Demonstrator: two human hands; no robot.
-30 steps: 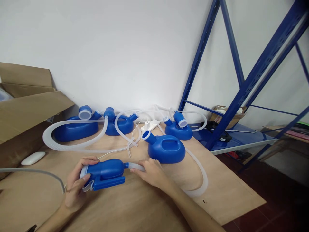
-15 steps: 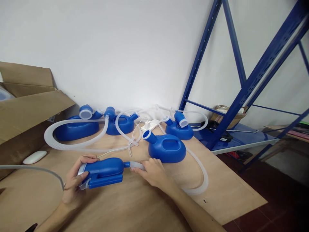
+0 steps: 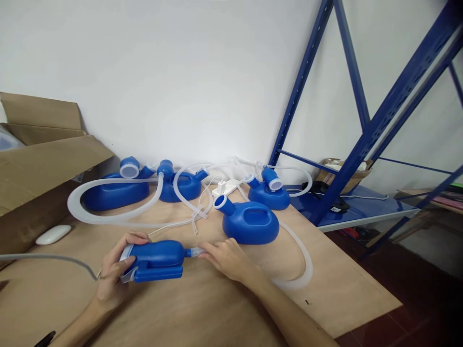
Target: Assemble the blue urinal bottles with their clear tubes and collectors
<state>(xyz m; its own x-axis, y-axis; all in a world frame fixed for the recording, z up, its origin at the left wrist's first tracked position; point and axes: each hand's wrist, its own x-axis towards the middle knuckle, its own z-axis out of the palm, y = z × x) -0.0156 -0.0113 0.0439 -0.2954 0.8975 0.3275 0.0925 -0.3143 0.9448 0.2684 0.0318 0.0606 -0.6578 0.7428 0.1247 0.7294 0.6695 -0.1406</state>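
In my left hand [image 3: 115, 270] is a blue plastic urinal head [image 3: 157, 254] with a flat side handle and a pale rim, held on its side just above the table. My fingers wrap its wide rim end. From its other end sticks a narrow blue nozzle, pointing right. The end of a translucent hose [image 3: 197, 251] fits over or against that nozzle, pinched by my right hand [image 3: 226, 258]. Part of the hose is hidden by this hand and forearm; a loop shows to the right. Just behind my right hand stands a blue urinal bottle [image 3: 267, 231] with an open spout.
More blue bottles with hoses stand along the wall, such as a left one [image 3: 115, 195] and a right one [image 3: 269, 200]. A white power strip [image 3: 226, 187] lies between them. An open cardboard box [image 3: 54, 164] and white mouse [image 3: 53, 234] are left; a blue metal shelf [image 3: 356, 166] stands right.
My right hand has shifted slightly left along the hose, its fingers now closer to the nozzle, with less hose end showing. The urinal head is tilted a little differently in my left hand.
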